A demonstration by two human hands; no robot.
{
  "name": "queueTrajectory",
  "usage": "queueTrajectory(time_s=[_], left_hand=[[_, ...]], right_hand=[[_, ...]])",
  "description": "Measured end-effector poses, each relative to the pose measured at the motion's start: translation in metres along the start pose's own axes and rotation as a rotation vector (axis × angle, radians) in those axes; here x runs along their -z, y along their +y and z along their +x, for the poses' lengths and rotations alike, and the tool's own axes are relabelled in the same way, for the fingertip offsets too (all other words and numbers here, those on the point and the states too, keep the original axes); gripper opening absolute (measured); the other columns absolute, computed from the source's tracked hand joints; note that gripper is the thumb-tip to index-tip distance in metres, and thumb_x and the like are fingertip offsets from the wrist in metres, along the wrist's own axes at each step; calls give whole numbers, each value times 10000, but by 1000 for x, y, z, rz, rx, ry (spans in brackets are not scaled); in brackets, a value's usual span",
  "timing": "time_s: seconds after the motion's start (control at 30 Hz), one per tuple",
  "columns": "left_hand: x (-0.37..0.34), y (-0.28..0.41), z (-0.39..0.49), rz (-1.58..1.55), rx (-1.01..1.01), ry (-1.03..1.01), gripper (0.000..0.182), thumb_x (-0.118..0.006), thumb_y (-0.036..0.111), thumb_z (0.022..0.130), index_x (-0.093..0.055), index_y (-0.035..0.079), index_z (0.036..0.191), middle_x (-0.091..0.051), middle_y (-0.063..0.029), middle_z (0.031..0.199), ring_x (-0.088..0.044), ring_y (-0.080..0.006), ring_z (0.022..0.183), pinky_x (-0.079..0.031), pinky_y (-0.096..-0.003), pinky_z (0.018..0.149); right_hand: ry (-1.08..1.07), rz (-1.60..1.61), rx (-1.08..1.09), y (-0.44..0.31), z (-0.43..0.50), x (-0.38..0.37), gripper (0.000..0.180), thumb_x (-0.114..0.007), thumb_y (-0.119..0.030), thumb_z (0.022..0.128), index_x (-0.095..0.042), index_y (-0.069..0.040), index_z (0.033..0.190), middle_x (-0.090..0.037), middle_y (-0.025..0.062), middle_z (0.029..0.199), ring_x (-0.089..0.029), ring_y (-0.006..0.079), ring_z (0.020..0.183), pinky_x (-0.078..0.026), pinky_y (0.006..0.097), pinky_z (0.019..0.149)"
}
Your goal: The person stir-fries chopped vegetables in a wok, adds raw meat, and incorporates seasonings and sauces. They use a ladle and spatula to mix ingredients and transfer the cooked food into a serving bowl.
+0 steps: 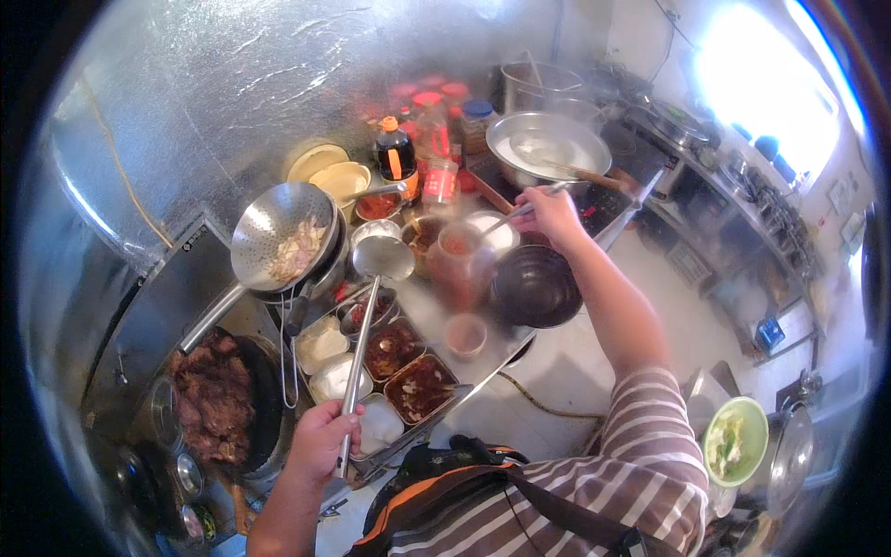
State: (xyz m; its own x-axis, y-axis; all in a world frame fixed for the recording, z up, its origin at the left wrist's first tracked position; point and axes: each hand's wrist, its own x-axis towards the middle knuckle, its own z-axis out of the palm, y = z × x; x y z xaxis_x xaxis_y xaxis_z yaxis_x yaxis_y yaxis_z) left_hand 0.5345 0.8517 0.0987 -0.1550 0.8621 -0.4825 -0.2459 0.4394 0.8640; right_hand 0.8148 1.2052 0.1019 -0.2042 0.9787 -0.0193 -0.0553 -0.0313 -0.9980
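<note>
My left hand [324, 438] grips the handle of a steel ladle [383, 257], whose round bowl hangs by a small white bowl [376, 230]. Out to the right, my right hand [546, 214] is closed around the metal handle of a utensil, its lower end at a container of white contents [495, 233]. Below that hand lies a dark round bowl or pan [536, 287]. Square containers of dark red sauce [420, 390] and white powder-like contents [341, 379] stand between my arms. A perforated steel strainer [278, 237] with sliced pieces rests at the left.
A wok of browned meat [216, 400] sits at lower left. Bottles, including one with an orange cap [395, 153], stand along the foil-covered wall. A large metal basin [550, 146] with a wooden-handled tool is at the back right. Steam blurs the middle. A green bowl [736, 442] is at right.
</note>
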Motion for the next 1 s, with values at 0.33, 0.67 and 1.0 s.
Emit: queueTrajectory(time_s=[0.33, 0.67, 1.0], left_hand=[[-15, 7, -1, 37, 56, -63, 185, -511, 79, 864, -554, -25, 1012, -528, -50, 671, -504, -128, 553, -424, -248, 505], [-16, 0, -6, -49, 57, -145, 216, -488, 72, 863, -550, -53, 1027, -524, -67, 609, -489, -140, 497, -423, -268, 494], [-11, -9, -5, -26, 36, -95, 210, -514, 82, 852, -554, -47, 1013, -524, -63, 602, -481, -135, 486, -417, -260, 486]], right_hand=[[38, 193, 185, -5, -39, -9, 267, -476, -178, 908, -578, 69, 919, -621, 154, 842, -659, 222, 674, -563, 304, 629], [-235, -742, 1188, -8, -90, -43, 230, -608, -52, 793, -583, -24, 1020, -589, 164, 1008, -607, 342, 828, -518, 385, 723], [-94, -526, 174, 26, -10, -52, 278, -513, -219, 856, -616, 38, 842, -623, 171, 637, -643, 239, 587, -501, 369, 598]])
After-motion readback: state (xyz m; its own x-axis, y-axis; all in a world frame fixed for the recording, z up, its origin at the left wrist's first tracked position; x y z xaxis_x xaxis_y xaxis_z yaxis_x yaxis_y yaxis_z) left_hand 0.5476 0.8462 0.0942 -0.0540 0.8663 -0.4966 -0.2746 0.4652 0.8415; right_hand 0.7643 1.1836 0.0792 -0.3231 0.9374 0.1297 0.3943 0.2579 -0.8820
